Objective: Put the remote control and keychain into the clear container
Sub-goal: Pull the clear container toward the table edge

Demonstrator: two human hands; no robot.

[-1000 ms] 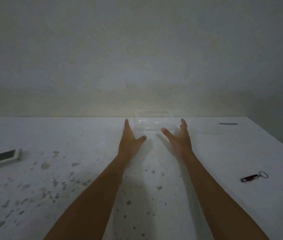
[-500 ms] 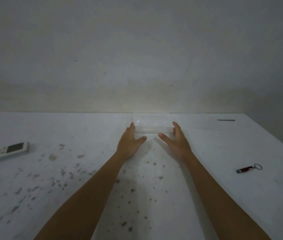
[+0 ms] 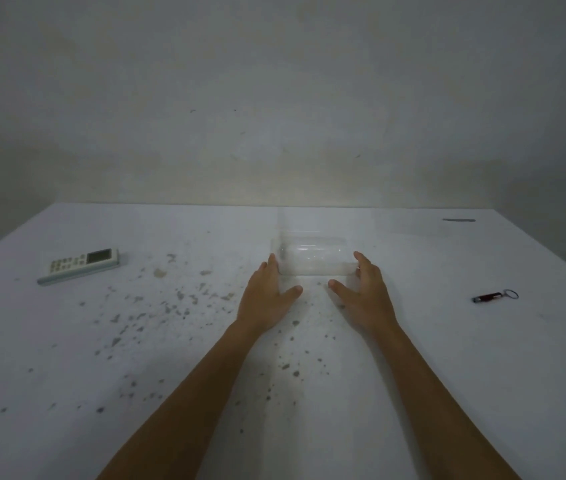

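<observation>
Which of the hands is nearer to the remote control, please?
Left. The left hand sits at the clear container's left end, right of the remote control; the right hand lies farther right.

I count one remote control [image 3: 79, 265], one keychain [image 3: 495, 296], one clear container [image 3: 312, 259], one tabletop [image 3: 67, 358], my two hands: left hand [image 3: 267, 299], right hand [image 3: 366, 297].

Both arms outstretched, hands [image 3: 267, 296] [image 3: 366, 294] seemingly open.
</observation>
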